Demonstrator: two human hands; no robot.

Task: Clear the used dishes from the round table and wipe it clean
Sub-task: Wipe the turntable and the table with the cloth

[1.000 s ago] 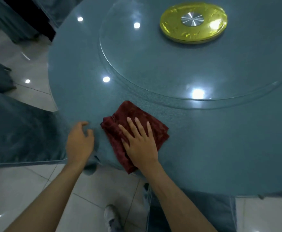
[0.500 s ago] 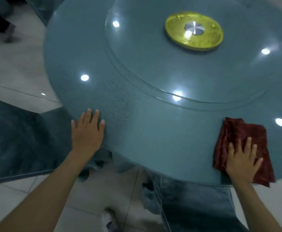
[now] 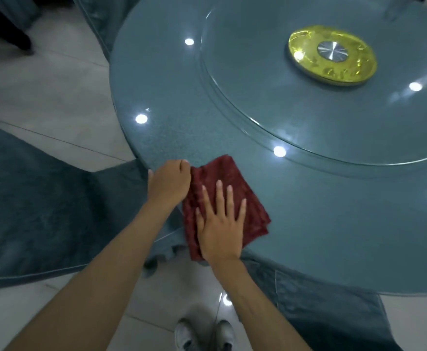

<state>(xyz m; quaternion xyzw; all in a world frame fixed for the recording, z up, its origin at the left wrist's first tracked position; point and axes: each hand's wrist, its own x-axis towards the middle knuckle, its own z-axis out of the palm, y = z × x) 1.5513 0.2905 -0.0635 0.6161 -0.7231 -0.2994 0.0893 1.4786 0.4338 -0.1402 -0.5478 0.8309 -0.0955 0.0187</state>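
A folded dark red cloth (image 3: 230, 178) lies on the blue-grey round table (image 3: 334, 211) near its front left edge. My right hand (image 3: 220, 224) presses flat on the cloth with straight, spread fingers. Right beside the cloth's left side, my left hand (image 3: 169, 183) sits at the table's rim with its fingers curled in; nothing shows inside it. A glass turntable (image 3: 258, 72) covers the middle of the table, with a yellow round hub (image 3: 331, 55) under it. No dishes are in view.
Chairs in blue-grey covers stand to the left (image 3: 30, 211), at the front right (image 3: 321, 307) and at the back left (image 3: 93, 11). Pale floor tiles lie below, and my white shoes (image 3: 204, 335) show at the bottom edge.
My right hand has slid the cloth from the table's right side back to the front left edge. My left hand went from lying flat on the table to curled at the rim beside the cloth.
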